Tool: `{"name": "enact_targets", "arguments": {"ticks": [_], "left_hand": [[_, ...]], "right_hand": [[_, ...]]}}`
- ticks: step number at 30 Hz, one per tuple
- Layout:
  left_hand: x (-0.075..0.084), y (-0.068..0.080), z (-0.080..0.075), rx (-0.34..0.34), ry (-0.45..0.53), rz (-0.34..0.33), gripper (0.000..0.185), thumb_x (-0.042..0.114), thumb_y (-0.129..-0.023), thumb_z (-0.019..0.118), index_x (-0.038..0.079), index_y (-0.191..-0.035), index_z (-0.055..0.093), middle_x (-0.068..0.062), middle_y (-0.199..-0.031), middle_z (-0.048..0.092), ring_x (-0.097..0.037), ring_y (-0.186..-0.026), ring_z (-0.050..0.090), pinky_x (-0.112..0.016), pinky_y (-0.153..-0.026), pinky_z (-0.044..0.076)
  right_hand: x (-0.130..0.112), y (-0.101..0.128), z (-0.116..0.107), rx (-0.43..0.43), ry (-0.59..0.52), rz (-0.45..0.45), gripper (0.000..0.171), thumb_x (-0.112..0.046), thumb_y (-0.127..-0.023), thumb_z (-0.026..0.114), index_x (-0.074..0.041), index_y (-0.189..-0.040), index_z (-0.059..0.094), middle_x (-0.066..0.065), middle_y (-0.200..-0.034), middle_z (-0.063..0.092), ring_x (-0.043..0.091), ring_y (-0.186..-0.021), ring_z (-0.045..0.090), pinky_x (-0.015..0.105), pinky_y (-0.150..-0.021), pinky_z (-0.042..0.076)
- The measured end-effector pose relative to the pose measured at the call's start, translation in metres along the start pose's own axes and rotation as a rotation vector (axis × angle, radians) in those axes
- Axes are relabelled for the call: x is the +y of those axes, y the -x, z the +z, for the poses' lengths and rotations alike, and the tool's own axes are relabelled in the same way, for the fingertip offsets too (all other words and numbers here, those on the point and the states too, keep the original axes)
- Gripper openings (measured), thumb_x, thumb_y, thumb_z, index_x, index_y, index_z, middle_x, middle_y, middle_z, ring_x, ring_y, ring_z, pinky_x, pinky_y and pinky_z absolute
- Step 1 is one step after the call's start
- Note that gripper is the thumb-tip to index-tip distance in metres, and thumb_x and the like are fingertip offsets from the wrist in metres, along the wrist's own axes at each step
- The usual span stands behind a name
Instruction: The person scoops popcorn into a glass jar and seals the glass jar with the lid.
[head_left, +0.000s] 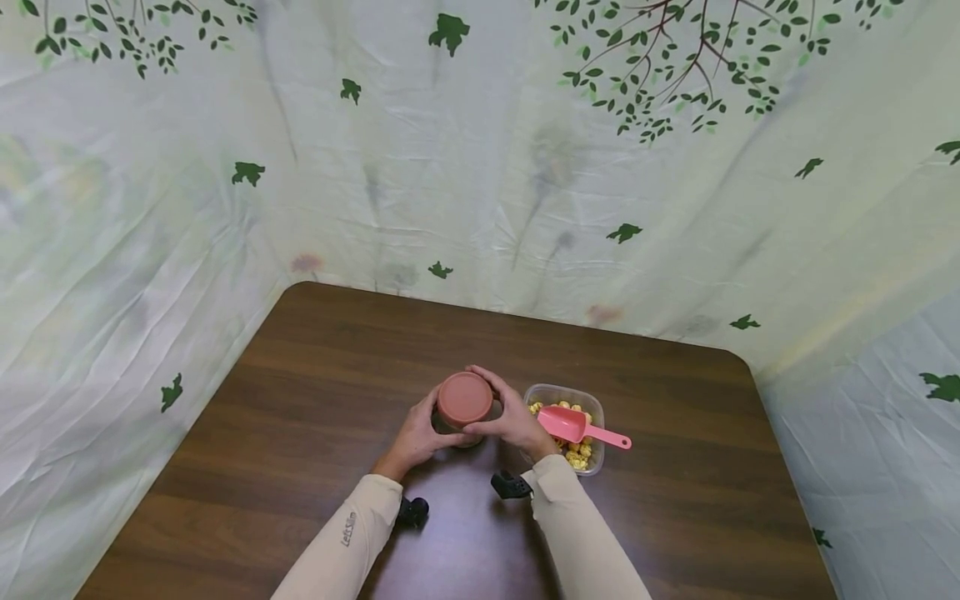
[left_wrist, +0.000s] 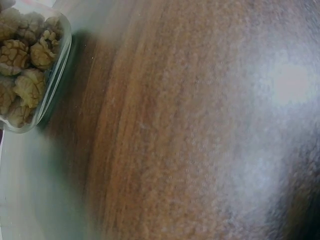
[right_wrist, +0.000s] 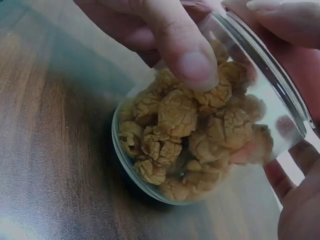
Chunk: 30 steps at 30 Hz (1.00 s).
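Observation:
A clear glass jar [right_wrist: 177, 112] of caramel popcorn stands at the middle of the table, a pinkish-red lid [head_left: 465, 398] over its mouth. My left hand [head_left: 416, 432] grips the jar from the left, its thumb pressed on the glass in the right wrist view. From the right, my right hand [head_left: 516, 421] curls its fingers and thumb round the lid. The lid hides most of the jar in the head view. Neither hand shows in the left wrist view.
Right of my hands sits a clear plastic container [head_left: 600, 406] with popcorn [head_left: 577, 460] in it. A pink scoop [head_left: 566, 423] lies across it, handle over the right rim. The brown wooden table [head_left: 337, 350] is bordered by leaf-printed cloth [head_left: 480, 183].

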<state>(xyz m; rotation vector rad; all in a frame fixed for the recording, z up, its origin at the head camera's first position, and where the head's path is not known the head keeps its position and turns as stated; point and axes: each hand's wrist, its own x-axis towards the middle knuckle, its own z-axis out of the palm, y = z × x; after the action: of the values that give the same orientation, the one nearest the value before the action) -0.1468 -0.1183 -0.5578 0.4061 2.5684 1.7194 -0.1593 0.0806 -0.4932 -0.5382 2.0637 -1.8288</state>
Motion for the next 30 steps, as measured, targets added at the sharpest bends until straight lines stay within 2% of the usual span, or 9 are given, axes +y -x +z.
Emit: {"name": "enact_targets", "arguments": {"ticks": [6,11,16,24,30], "left_hand": [[0.0,0.0,0.0,-0.006,-0.006,0.006,0.091,0.017,-0.067,0.089,0.001,-0.142,0.041,-0.019,-0.136,0.053,-0.035,-0.124,0.049,-0.054,-0.104,0.037],[-0.001,0.0,0.0,-0.012,-0.005,0.016,0.091,0.018,-0.068,0.089,0.002,-0.143,0.04,-0.019,-0.136,0.052,-0.035,-0.125,0.049,-0.054,-0.104,0.037],[-0.002,-0.001,0.0,-0.016,0.005,0.031,0.09,0.017,-0.069,0.088,0.002,-0.143,0.039,-0.02,-0.137,0.051,-0.036,-0.127,0.048,-0.055,-0.104,0.036],[-0.003,0.0,0.001,0.001,0.009,0.03,0.09,0.016,-0.068,0.089,0.002,-0.143,0.04,-0.019,-0.136,0.053,-0.034,-0.125,0.049,-0.054,-0.103,0.037],[-0.002,0.0,0.001,-0.002,0.024,0.025,0.091,0.016,-0.066,0.09,0.005,-0.143,0.041,-0.017,-0.136,0.053,-0.032,-0.126,0.048,-0.053,-0.105,0.036]], "right_hand": [[0.025,-0.005,0.003,0.093,0.043,0.004,0.09,0.002,-0.069,0.084,-0.005,-0.147,0.037,0.014,-0.142,0.048,0.032,-0.13,0.041,0.057,-0.11,0.022],[0.028,-0.002,0.01,0.201,0.117,0.015,0.087,-0.009,-0.067,0.089,-0.013,-0.142,0.044,0.01,-0.136,0.053,0.031,-0.124,0.046,0.057,-0.105,0.033],[0.027,0.004,0.016,0.272,0.14,0.051,0.088,-0.022,-0.065,0.091,-0.018,-0.141,0.045,0.006,-0.135,0.052,0.029,-0.123,0.046,0.058,-0.101,0.036],[0.029,0.012,0.017,0.325,0.107,0.008,0.077,-0.024,-0.068,0.089,-0.017,-0.135,0.051,0.003,-0.134,0.054,0.028,-0.125,0.046,0.058,-0.103,0.033],[0.029,0.013,0.014,0.31,0.091,0.016,0.078,-0.016,-0.07,0.087,-0.014,-0.138,0.049,0.006,-0.139,0.051,0.03,-0.128,0.044,0.058,-0.106,0.031]]}}
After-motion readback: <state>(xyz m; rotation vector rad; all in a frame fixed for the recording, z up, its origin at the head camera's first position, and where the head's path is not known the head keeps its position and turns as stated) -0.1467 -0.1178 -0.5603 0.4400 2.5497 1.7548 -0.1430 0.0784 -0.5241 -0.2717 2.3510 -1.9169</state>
